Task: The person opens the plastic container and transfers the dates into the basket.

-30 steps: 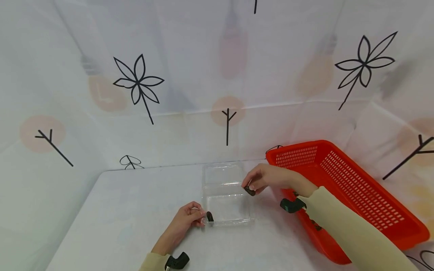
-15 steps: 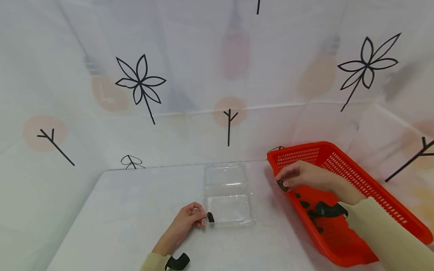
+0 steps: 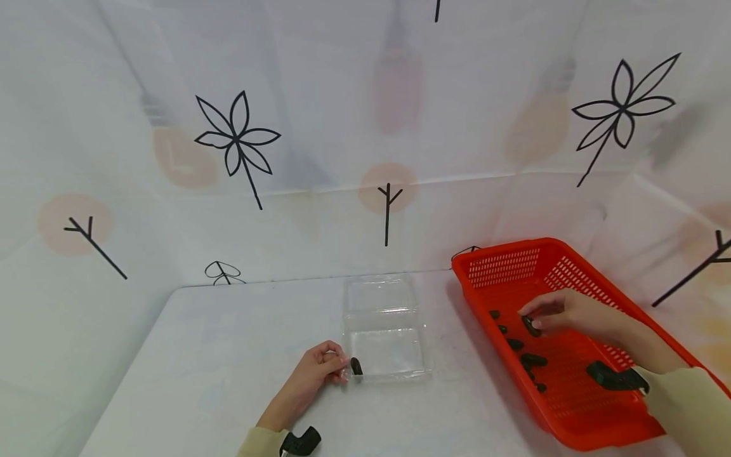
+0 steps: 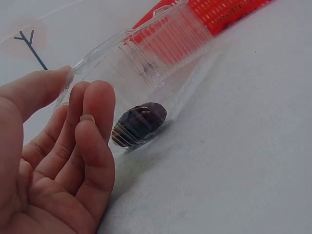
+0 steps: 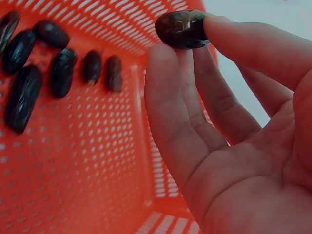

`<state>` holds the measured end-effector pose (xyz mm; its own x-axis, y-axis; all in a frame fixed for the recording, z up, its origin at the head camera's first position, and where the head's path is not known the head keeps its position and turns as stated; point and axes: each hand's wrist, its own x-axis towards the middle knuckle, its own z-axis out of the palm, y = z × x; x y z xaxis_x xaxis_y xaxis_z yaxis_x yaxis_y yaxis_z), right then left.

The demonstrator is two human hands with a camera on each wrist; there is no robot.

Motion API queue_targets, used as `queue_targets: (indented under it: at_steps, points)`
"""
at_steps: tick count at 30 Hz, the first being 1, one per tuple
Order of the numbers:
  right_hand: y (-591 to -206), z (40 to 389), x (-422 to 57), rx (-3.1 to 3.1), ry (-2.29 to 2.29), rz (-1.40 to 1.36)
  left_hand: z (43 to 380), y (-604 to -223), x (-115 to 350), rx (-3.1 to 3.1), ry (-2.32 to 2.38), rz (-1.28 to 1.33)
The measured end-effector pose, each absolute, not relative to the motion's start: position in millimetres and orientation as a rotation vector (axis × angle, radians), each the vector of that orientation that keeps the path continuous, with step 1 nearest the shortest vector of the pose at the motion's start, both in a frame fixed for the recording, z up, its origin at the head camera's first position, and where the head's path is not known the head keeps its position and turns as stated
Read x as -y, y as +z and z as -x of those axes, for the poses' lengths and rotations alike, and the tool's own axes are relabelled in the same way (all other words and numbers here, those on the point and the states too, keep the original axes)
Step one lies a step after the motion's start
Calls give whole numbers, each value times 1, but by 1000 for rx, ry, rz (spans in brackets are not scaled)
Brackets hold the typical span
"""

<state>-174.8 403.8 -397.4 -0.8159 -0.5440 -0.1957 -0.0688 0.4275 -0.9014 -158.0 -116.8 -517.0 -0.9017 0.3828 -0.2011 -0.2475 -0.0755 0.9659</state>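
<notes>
My right hand [image 3: 577,314] pinches a dark brown, glossy date [image 5: 181,28] between thumb and fingertips, over the red basket [image 3: 613,438]. Several more dates [image 5: 61,73] lie on the basket floor, grouped along its left side in the head view. At the front left corner of a clear plastic clamshell box [image 3: 394,352], my left hand [image 3: 320,368] grips the thin wall. The lid [image 3: 379,295] is folded back away from me. Inside that corner, close to the left fingers, lies one date [image 4: 140,124], seen through the ribbed plastic in the left wrist view.
The basket has perforated sides and stands at an angle on the right of the white-covered table [image 3: 228,343]. A printed cloth [image 3: 320,139] hangs behind and at the sides. Dark cameras are strapped at both wrists.
My right hand has moved right, from beside the clear box, across the basket's left rim to over its inside, still pinching the date. The left hand stays at the box corner.
</notes>
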Motion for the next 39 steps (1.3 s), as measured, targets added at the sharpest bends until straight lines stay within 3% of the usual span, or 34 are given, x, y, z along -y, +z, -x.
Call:
queue_targets:
  at_steps: [23,39]
  points:
    - [-424,176,-417,-2207,-1326,317,159,-521,119,-1742,2057,-148]
    - [-410,174,-410,-2264,-1340,370,160,-520,118,-1748,2052,-122]
